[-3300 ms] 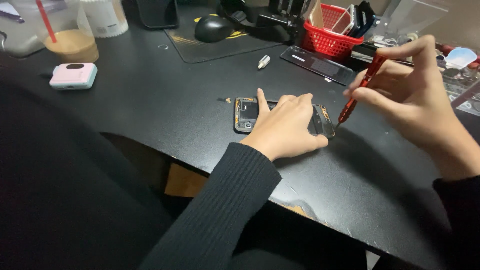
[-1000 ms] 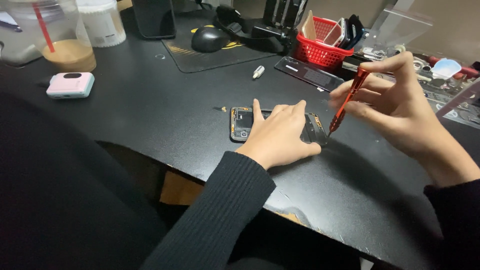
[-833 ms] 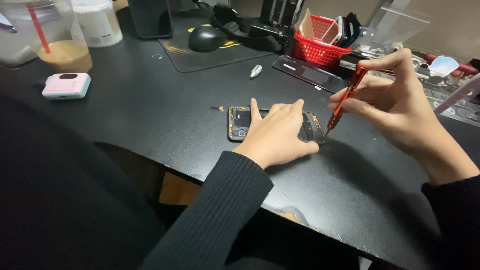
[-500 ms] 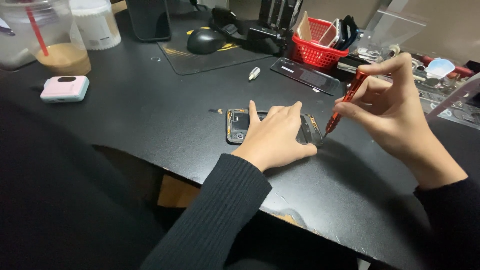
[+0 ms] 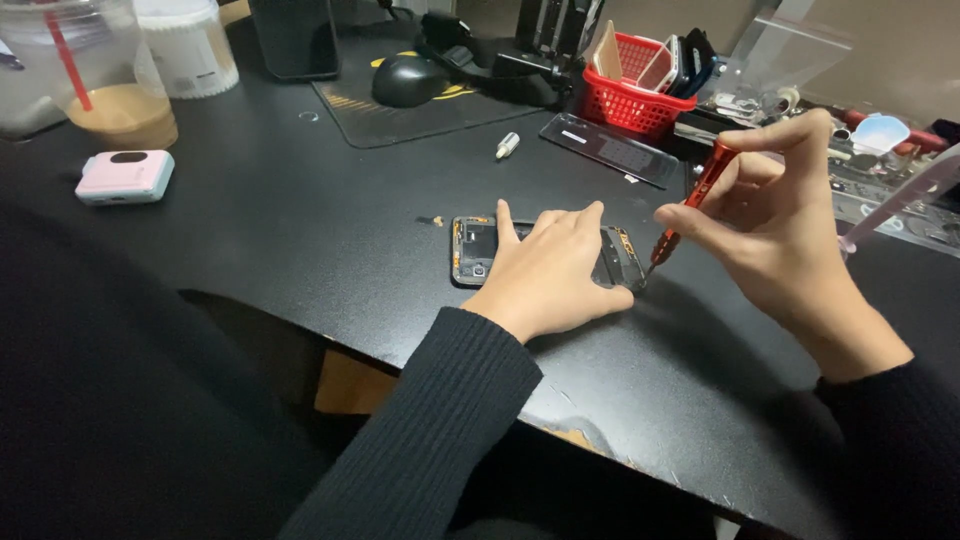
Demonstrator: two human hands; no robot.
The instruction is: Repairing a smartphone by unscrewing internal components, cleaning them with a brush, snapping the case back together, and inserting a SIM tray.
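An opened smartphone [image 5: 473, 250] lies flat on the black desk [image 5: 300, 220], its inner parts showing. My left hand [image 5: 552, 268] rests palm down on top of it and presses it to the desk, covering its middle. My right hand [image 5: 775, 225] grips a slim red screwdriver [image 5: 697, 195] between thumb and fingers. The tool slants down to the left, and its tip touches the phone's right end. A tiny loose part [image 5: 437, 220] lies just left of the phone.
A red basket [image 5: 634, 104] with tools, a dark flat panel [image 5: 611, 148], a small silver bit [image 5: 507, 146] and a mouse [image 5: 408, 80] on a mat sit beyond. A pink device [image 5: 125, 176] and an iced drink cup [image 5: 95, 70] stand far left.
The screwdriver tip has stayed at the phone's right end while my right hand shifted slightly. My left hand kept pressing the phone. The view drifted a little.
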